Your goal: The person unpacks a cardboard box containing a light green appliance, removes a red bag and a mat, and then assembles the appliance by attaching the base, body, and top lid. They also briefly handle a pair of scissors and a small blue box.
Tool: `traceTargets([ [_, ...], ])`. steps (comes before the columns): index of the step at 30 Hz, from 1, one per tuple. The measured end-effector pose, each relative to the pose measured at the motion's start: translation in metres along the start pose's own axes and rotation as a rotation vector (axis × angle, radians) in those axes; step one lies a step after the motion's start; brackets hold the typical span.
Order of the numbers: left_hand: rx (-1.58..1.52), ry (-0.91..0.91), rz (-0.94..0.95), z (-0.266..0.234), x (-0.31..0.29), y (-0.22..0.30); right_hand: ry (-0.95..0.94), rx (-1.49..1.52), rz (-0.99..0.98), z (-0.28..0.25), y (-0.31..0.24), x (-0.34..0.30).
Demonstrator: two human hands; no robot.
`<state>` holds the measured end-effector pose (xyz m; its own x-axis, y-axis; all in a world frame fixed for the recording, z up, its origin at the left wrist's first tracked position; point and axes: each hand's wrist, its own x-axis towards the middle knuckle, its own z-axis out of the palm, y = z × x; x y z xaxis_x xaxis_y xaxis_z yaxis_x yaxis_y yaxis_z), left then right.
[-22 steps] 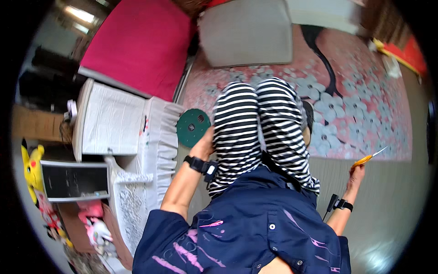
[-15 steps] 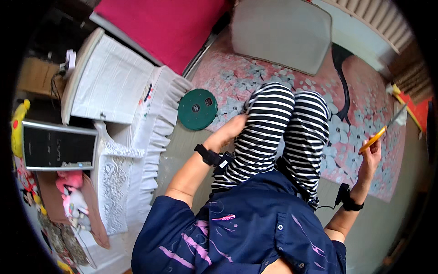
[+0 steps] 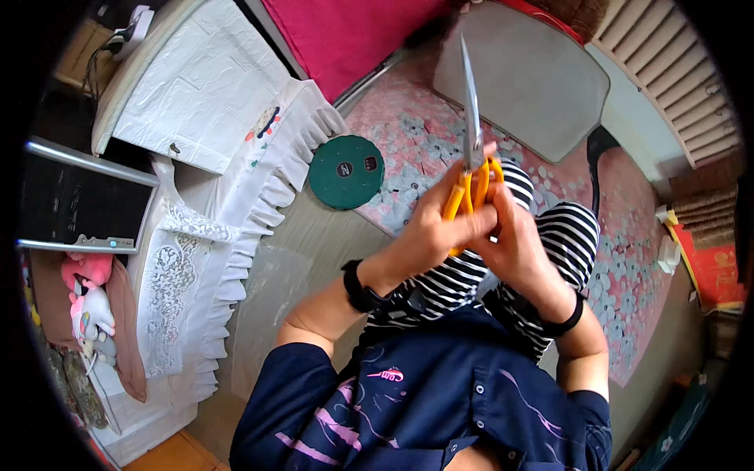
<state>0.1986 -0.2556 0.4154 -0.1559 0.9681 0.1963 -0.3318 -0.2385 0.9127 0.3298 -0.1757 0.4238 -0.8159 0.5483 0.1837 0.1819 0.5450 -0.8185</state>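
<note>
A pair of scissors [image 3: 472, 129] with long silver blades and yellow-orange handles points away from me above my lap. The blades look closed together. My left hand [image 3: 430, 231] is closed round the handles from the left, its thumb lying across toward the right. From the other side my right hand [image 3: 518, 239] also grips the handles, with fingertips near the pivot. Parts of the handles are hidden behind the fingers. Beneath both hands are my knees in black-and-white striped trousers [image 3: 569, 235].
A round green disc-shaped object [image 3: 346, 174] lies left of my knees on a pink floral mat [image 3: 620, 314]. Further off stands a grey panel [image 3: 526, 78]. At left are a white ruffled cloth [image 3: 228, 188] and plush toys [image 3: 90, 314]. A ribbed radiator-like fixture [image 3: 664, 71] stands far right.
My right hand has brought the scissors from the far right to above my lap. My left hand has left my knee and taken hold of the handles too. The view has shifted.
</note>
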Motion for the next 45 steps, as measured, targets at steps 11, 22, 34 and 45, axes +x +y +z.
traceTargets([
  [11,0.455,-0.179,0.089,0.02,0.059,-0.004,0.173,-0.009,0.012,-0.054,0.016,0.008],
  [22,-0.18,1.04,-0.345,-0.278,-0.028,-0.172,0.262,0.171,0.401,-0.122,0.099,0.007],
  [34,-0.575,1.583,-0.664,-0.398,-0.119,-0.365,0.387,0.391,0.553,-0.126,0.132,0.048],
  [45,-0.748,1.389,-0.446,-0.393,-0.11,-0.349,0.447,0.392,0.524,-0.116,0.131,0.048],
])
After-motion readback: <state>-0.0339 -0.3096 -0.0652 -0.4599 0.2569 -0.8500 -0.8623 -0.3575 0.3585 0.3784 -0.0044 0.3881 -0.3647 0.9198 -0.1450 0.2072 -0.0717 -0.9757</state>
